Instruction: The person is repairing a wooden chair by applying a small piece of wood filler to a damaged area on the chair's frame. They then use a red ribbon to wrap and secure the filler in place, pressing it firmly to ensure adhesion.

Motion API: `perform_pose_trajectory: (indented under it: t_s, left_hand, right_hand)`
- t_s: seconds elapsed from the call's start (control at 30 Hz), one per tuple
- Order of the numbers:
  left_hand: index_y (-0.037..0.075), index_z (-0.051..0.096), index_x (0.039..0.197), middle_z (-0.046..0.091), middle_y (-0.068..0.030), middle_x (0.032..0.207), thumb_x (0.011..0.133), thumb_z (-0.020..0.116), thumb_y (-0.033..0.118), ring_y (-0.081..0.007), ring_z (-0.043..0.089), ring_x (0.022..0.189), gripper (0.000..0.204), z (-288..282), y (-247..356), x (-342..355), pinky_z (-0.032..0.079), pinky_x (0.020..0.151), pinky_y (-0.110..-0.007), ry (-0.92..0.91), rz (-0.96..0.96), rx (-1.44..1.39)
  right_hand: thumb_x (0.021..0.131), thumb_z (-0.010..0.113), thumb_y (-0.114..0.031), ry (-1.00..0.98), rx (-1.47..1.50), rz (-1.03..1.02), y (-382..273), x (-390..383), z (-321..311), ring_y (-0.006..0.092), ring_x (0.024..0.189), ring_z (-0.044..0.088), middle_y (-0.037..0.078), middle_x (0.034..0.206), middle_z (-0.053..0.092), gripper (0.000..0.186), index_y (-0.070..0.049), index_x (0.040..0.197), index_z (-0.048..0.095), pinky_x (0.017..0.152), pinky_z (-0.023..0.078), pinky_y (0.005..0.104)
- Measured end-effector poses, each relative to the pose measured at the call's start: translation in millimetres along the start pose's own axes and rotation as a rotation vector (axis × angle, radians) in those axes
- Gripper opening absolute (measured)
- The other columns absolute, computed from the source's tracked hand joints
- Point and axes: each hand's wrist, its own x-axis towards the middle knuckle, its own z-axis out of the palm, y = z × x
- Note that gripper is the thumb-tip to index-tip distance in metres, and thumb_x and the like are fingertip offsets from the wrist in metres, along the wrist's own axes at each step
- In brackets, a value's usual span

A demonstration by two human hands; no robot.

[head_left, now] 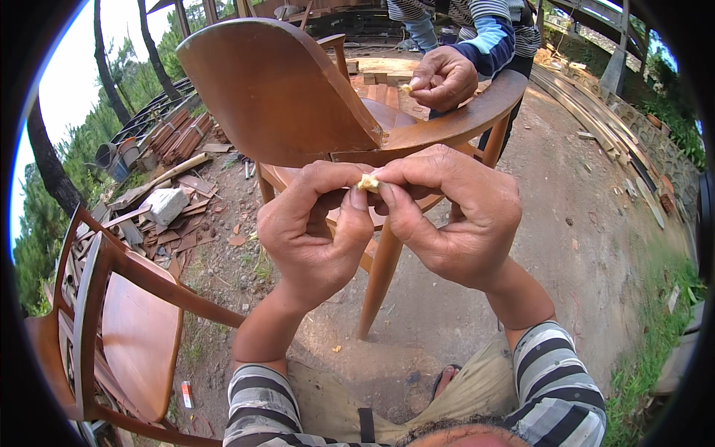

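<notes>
Between the fingertips of my left hand [319, 238] and my right hand [454, 223] is a small, pale yellow, crumpled piece [369, 182] of some soft-looking material. Both hands pinch it with thumb and forefinger, held in front of a brown wooden chair [274, 89] with a curved back and armrest. Across the chair, another person's hand [445, 78] pinches a similar small yellowish bit [407, 88] near the armrest.
A co-worker [497, 30] in striped sleeves leans over the chair. A second wooden chair [141, 335] stands at lower left. Scrap boards and a pale block [168, 206] lie at left. Long planks [588, 112] lie along the right beside a stone wall and grass.
</notes>
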Motion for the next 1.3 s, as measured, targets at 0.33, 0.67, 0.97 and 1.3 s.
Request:
perform_pose_trajectory:
  t_s: [0.33, 0.67, 0.97, 1.3]
  left_hand:
    - [-0.007, 0.068, 0.101, 0.074, -0.012, 0.093, 0.09, 0.071, -0.005, -0.0127, 0.073, 0.082, 0.011, 7.3, -10.3, 3.4, 0.062, 0.073, -0.026, 0.08, 0.123, 0.267]
    - [-0.005, 0.068, 0.097, 0.073, -0.0085, 0.089, 0.092, 0.068, -0.004, -0.011, 0.072, 0.075, 0.006, 11.1, -6.4, 2.5, 0.061, 0.07, -0.024, 0.134, -0.033, 0.083]
    - [-0.006, 0.059, 0.107, 0.071, -0.0176, 0.099, 0.101, 0.055, 0.0, -0.02, 0.074, 0.09, 0.009, -22.1, -15.0, 13.0, 0.064, 0.07, -0.028, 0.179, 0.11, 0.078]
    - [-0.004, 0.057, 0.112, 0.073, -0.0212, 0.102, 0.101, 0.054, 0.001, -0.0225, 0.075, 0.087, 0.012, -61.7, -12.7, 26.7, 0.064, 0.067, -0.027, 0.274, 0.07, 0.082]
  right_hand:
    - [0.083, 0.075, 0.005, 0.036, -0.197, -0.05, 4.6, 1.8, 2.7, 0.0171, 0.077, 0.074, 0.011, 0.089, 0.076, 0.013, 0.003, 0.097, 0.075, 0.068, 0.059, 0.027]
    - [0.081, 0.078, 0.001, 0.07, -0.023, 0.006, 11.3, 3.1, 4.2, 0.0169, 0.071, 0.074, 0.01, 0.085, 0.074, 0.016, 0.001, 0.097, 0.073, 0.064, 0.059, 0.0259]
    - [0.092, 0.077, -0.007, 0.157, -0.423, -0.103, 37.9, 32.0, -36.1, 0.0134, 0.081, 0.072, 0.005, 0.097, 0.075, 0.016, -0.006, 0.109, 0.077, 0.073, 0.059, 0.0254]
    - [0.09, 0.077, -0.013, -0.422, -0.686, 0.058, 94.4, 95.7, -17.6, 0.0172, 0.072, 0.069, 0.009, 0.09, 0.074, 0.021, -0.002, 0.109, 0.078, 0.068, 0.058, 0.0298]
